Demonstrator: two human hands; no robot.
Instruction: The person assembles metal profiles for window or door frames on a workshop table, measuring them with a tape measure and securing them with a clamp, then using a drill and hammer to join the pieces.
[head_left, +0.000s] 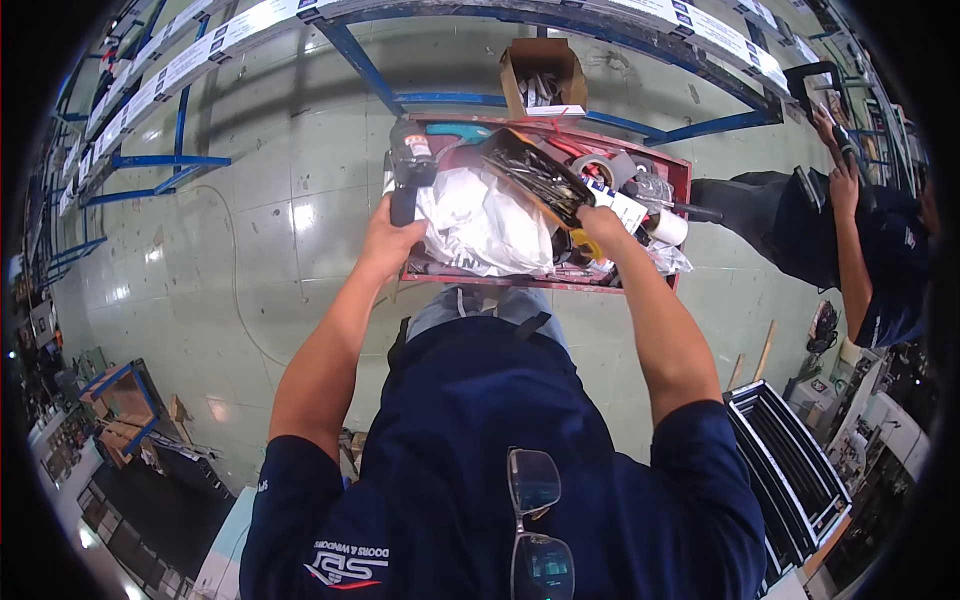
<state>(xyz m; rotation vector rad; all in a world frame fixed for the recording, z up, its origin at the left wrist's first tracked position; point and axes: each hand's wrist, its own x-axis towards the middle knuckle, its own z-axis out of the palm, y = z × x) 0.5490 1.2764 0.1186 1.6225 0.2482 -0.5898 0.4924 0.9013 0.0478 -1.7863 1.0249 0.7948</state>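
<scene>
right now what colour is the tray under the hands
Red. The tray shows it best along its far rim in the head view.

workshop or warehouse floor: blue steel racking (420, 98), concrete floor (250, 200), red tool bin (680, 170), stacked window frames (790, 470).

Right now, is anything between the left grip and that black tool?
No, nothing visible. The left grip is already wrapped around the handle of the black power tool, at the left edge of the red crate.
</scene>
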